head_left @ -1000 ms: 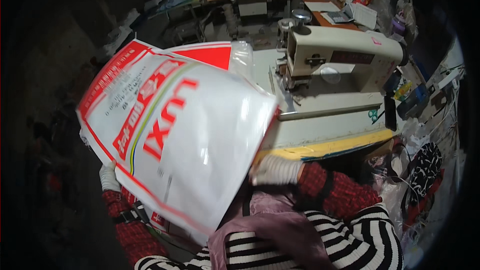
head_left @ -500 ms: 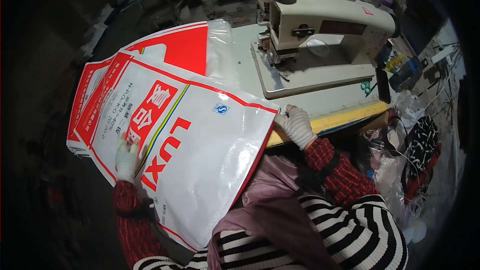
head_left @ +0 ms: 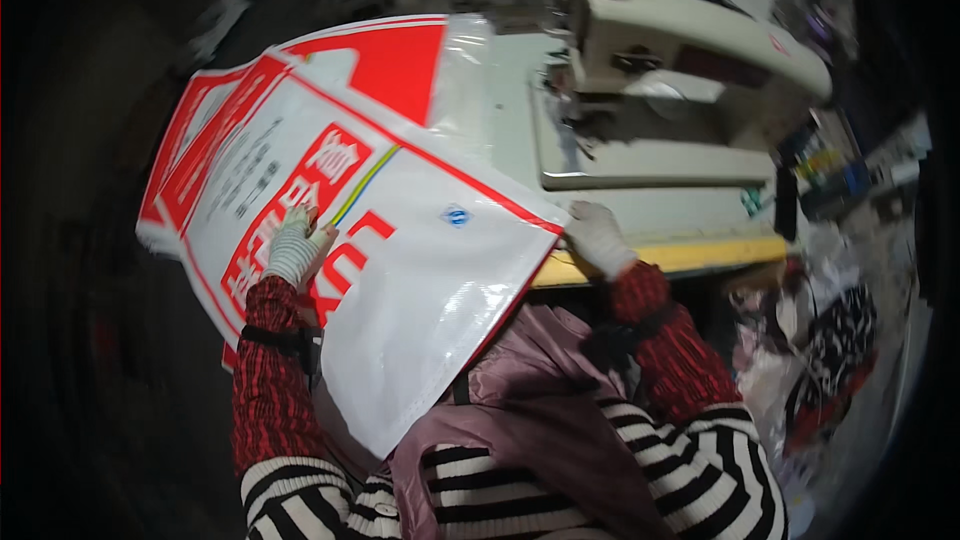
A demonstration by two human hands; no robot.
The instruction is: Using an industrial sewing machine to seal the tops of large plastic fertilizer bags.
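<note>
A large white plastic sack (head_left: 440,280) with red borders and print lies slanted over a pile of like sacks (head_left: 395,70), its near end hanging down against my lap. My left hand (head_left: 298,248), in a pale glove with bare fingertips, rests on the printed face with its fingers apart. At the sack's right corner, my gloved right hand (head_left: 597,237) is closed on the edge, slightly blurred; its fingertips are partly hidden. Beyond that hand stands a cream sewing machine (head_left: 690,50) on a pale worktable (head_left: 515,100).
The worktable's front edge is a yellow strip (head_left: 680,258). A dark phone (head_left: 786,202) and a green-handled tool (head_left: 752,202) lie right of the machine's base. Clear plastic and patterned cloth (head_left: 835,350) are heaped at the right. Clutter fills the far side.
My left hand has shifted up and right across the sack's face. The sack's near-left side has bent and folded under. The whole view has shifted a little, blurring the machine.
</note>
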